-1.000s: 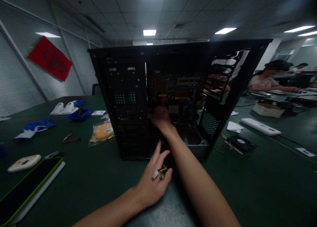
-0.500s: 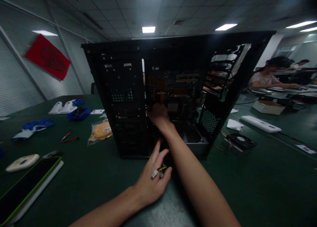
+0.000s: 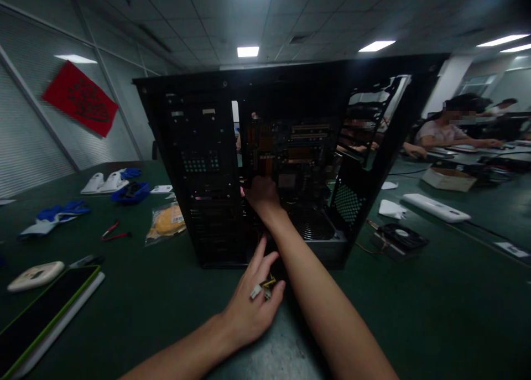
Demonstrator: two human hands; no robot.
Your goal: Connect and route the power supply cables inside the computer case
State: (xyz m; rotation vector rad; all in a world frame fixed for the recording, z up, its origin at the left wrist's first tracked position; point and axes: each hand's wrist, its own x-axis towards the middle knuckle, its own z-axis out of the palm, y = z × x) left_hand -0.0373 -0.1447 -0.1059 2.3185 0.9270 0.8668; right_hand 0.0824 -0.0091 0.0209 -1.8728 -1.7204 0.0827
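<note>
A black computer case (image 3: pixel 215 225) stands upright on the table with its side open. Inside it are a dark motherboard (image 3: pixel 305 159) and a round fan grille (image 3: pixel 311 225). My right hand (image 3: pixel 262 194) reaches into the case beside the motherboard, its fingers bent and closed; shadow hides what they hold. My left hand (image 3: pixel 251 300) is low at the case's front opening, its fingers and thumb spread. A power cable with a white connector (image 3: pixel 256 291) and yellow and black wires lies across the gap between thumb and fingers. Its index fingertip is at the lower edge of the case.
A loose fan unit (image 3: pixel 402 236) and a white power strip (image 3: pixel 435 207) lie at right. At left are a phone (image 3: pixel 50 319), a computer mouse (image 3: pixel 36 276), a red cable (image 3: pixel 115 233), a bagged yellow item (image 3: pixel 168 219) and a blue tray (image 3: pixel 130 192). A person (image 3: pixel 448 128) sits beyond.
The case appears slightly shifted left and tilted a little differently in view. Both hands keep nearly the same pose. Another person's hand now shows behind the case's right edge.
</note>
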